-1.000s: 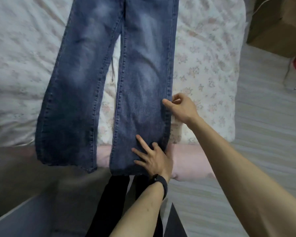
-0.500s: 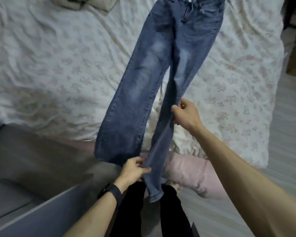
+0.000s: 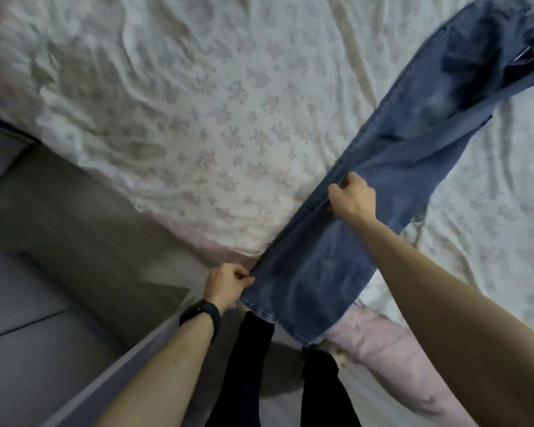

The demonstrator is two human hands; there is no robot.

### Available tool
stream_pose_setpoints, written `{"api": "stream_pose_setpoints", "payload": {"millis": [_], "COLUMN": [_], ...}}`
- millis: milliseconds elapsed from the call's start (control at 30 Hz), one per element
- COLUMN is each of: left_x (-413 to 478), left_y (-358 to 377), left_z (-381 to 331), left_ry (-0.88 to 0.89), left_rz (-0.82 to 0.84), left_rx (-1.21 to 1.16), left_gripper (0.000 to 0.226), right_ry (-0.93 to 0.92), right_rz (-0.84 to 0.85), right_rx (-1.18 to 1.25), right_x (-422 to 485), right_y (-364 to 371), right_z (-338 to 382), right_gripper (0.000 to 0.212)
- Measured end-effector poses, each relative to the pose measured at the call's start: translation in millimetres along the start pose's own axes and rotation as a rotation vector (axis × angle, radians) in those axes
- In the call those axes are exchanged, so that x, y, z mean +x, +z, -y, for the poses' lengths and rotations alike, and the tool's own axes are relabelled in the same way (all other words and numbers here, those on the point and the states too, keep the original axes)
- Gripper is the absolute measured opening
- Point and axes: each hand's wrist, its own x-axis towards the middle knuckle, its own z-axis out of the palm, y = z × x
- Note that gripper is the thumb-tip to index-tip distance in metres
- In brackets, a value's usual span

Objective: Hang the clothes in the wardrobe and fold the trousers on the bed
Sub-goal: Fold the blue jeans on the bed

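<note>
Blue jeans (image 3: 395, 167) lie diagonally on the floral bed sheet (image 3: 198, 118), folded lengthwise with one leg on top of the other, waistband at the upper right, hems hanging over the bed's near edge. My left hand (image 3: 228, 283) pinches the left seam of the legs just above the hems. Higher up the same seam, about knee height, my right hand (image 3: 350, 198) grips the denim with curled fingers. A dark band sits on my left wrist.
The bed's pink edge (image 3: 379, 340) runs along the lower right. Grey floor (image 3: 74, 217) lies left of the bed, with a pale furniture panel (image 3: 22, 343) at the lower left. My black-trousered legs (image 3: 250, 374) stand below the hems.
Both hands carried the right trouser leg over onto the left one, so the jeans went from spread flat to folded lengthwise. The view swung, leaving the jeans further right.
</note>
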Motion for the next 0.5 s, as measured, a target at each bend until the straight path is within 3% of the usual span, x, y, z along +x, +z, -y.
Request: {"api": "stream_pose_setpoints", "payload": {"millis": [167,300,400,500], "left_x": [7.6,2.7,1.5,8.3], "left_y": [1.9,-0.2,-3.4,-6.9], "left_z": [7.6,-0.2,-21.0,-60.5], "left_ry": [-0.004,0.063,0.163,0.237], "left_rz": [0.045,0.007,-0.011,0.022], "left_rx": [0.089,0.187,0.101,-0.016], "left_gripper": [0.019,0.017,0.017,0.019], "right_ry": [0.077,0.089,0.1,0.135], "right_rz": [-0.046,0.073,0.142,0.106], "right_rx": [-0.094,-0.063,-0.02,0.067], "right_x": [16.5,21.6,20.4,16.5], "right_y": [23.8,31.9,29.4,18.7], "right_z": [-1.4,1.8,0.8,-11.1], "right_gripper": [0.022,0.022,0.024,0.025]}}
